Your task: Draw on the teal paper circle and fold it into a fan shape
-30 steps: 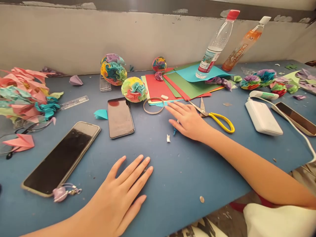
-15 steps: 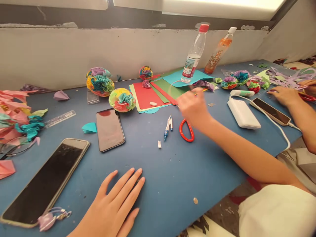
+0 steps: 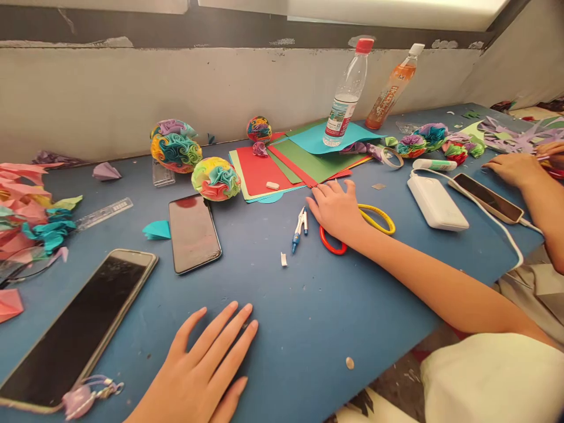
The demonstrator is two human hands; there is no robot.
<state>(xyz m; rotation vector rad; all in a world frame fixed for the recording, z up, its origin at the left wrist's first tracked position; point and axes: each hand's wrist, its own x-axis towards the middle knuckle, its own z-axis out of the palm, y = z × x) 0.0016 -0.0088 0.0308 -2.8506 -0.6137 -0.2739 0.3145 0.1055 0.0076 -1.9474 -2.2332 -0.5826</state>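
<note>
My left hand [image 3: 202, 364] lies palm down on the blue table, fingers spread, holding nothing. My right hand [image 3: 337, 211] reaches low over a pair of scissors with a red handle loop [image 3: 333, 249] and a yellow one [image 3: 384, 216]; its fingers are apart and it hides the blades. Its fingertips are at the near edge of a stack of coloured paper, with a red sheet [image 3: 264, 170] and a green sheet [image 3: 317, 161]. A drawing compass [image 3: 299, 228] lies just left of it. A clear ring like a tape roll [image 3: 391, 157] is beyond it.
Two phones [image 3: 79, 329] [image 3: 194, 234] lie on the left, near folded-paper balls [image 3: 175, 145]. A water bottle [image 3: 341, 111] stands on blue paper, an orange drink bottle [image 3: 390, 97] behind. Rightward are a white power bank [image 3: 436, 202] and another person's hand [image 3: 513, 167].
My right hand has come down onto the scissors with its fingers spread, uncovering the yellow loop. The clear ring now shows right of the papers; a blurred arc was beside that hand before.
</note>
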